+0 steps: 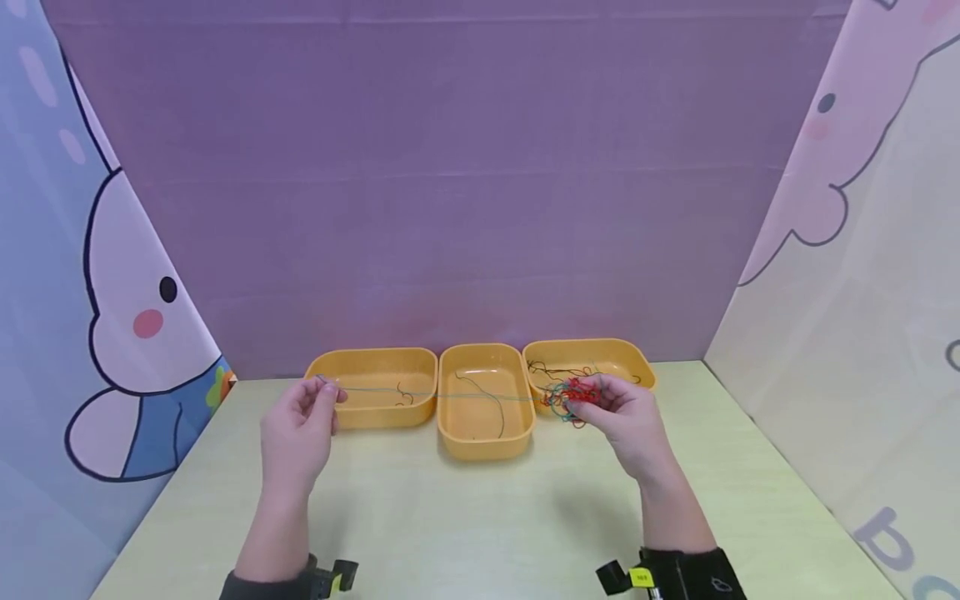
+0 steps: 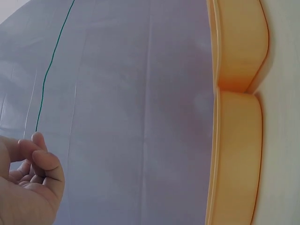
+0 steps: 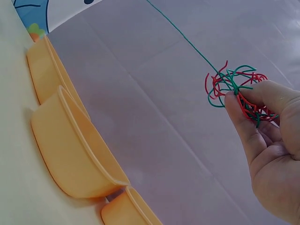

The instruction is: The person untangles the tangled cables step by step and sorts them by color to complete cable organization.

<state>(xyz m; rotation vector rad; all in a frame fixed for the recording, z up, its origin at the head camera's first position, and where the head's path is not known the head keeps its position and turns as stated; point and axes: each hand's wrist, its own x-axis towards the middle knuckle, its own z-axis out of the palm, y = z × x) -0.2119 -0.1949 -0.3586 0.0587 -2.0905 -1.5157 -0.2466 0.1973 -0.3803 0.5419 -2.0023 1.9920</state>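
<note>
Between thumb and fingers, my right hand (image 1: pixel 618 412) pinches a tangled bundle of red and green string (image 3: pixel 241 93), held up in front of the right-hand tray. A single green strand (image 2: pixel 46 75) runs from that bundle across to my left hand (image 1: pixel 300 421), which pinches its end between thumb and forefinger. The strand looks nearly straight and spans the air before the trays in the head view. In the right wrist view, loops of red and green stick out around the fingertips.
Three yellow trays stand side by side: the left tray (image 1: pixel 371 421) and middle tray (image 1: pixel 486 450) hold a few thin strands, the right tray (image 1: pixel 637 367) holds dark strings. The pale table (image 1: pixel 465 517) meets a purple backdrop (image 1: pixel 465 183), with printed panels on both sides.
</note>
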